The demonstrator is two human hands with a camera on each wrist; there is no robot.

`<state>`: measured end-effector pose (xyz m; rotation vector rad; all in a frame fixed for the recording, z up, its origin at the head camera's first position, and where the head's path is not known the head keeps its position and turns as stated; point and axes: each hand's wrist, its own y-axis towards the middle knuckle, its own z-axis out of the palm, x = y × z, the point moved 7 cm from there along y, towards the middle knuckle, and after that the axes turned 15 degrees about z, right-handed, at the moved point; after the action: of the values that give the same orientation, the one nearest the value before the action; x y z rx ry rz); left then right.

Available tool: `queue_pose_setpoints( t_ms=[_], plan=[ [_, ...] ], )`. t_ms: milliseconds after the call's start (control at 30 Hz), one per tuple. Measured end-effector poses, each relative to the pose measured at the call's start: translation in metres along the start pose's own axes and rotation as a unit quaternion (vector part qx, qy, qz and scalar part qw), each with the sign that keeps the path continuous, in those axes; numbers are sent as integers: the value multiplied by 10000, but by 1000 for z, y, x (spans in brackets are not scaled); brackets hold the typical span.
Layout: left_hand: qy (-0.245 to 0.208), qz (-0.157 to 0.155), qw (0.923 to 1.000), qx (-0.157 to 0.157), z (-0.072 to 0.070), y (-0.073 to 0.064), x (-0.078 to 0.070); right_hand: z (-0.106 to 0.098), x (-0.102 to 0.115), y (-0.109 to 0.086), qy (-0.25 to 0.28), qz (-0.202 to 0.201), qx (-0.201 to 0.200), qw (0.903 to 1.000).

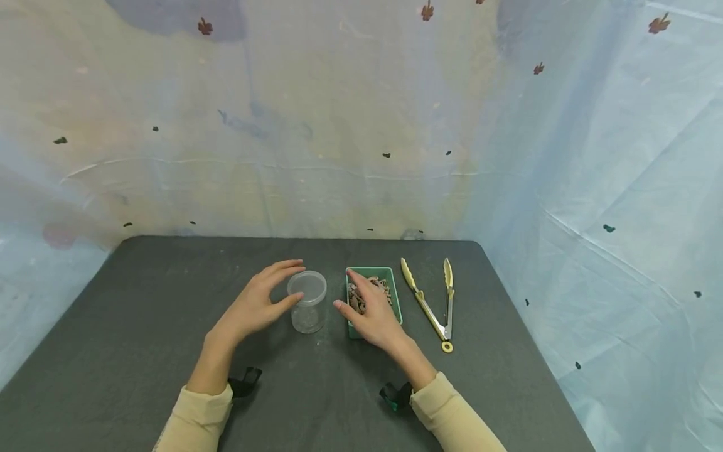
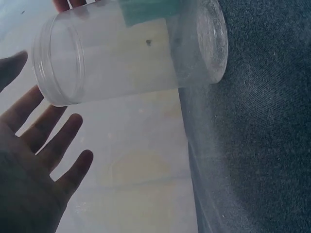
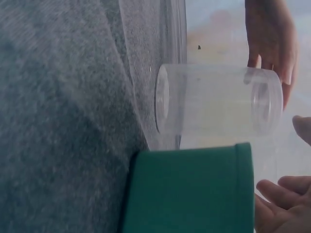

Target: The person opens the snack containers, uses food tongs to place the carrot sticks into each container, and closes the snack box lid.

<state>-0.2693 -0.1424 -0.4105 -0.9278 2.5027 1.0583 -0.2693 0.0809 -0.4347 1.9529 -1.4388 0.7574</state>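
A clear, empty-looking plastic jar [image 1: 308, 319] with a translucent lid [image 1: 307, 285] stands upright on the table. My left hand [image 1: 254, 307] is at its left side, fingers spread around the top; whether they touch it I cannot tell. In the left wrist view the fingers look straight beside the jar [image 2: 131, 63]. To the jar's right is a green rectangular container [image 1: 397, 298] holding small brown pieces [image 1: 386, 287]. Above that container hovers my right hand [image 1: 375, 317], thumb and fingers extended, holding nothing. The right wrist view shows the green container's side [image 3: 189, 191] below the hand.
Spread-apart tongs [image 1: 435, 317] with yellowish tips and a ring at the hinge end lie right of the green container. The dark grey table [image 1: 316, 402] meets a pale patterned sheet [image 1: 316, 188] at its back edge, and sheeting hangs on both sides.
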Motion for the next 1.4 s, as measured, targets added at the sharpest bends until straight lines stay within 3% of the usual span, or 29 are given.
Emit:
queue_pose_setpoints(
  t_ms=[200,633,1133,1400],
  plan=[
    [-170,-204,9991,345,7,-2,3,13,7,5,-312,26,287,9991],
    [-454,-415,9966,553,13,-7,6,30,17,14,-565,137,701,9958],
    [-663,-201,9972,293,7,-7,6,35,21,20,-597,-75,710,9957],
    [-1079,-70,9941,1,-4,-10,2,38,26,15,-96,-120,654,9977]
  ],
)
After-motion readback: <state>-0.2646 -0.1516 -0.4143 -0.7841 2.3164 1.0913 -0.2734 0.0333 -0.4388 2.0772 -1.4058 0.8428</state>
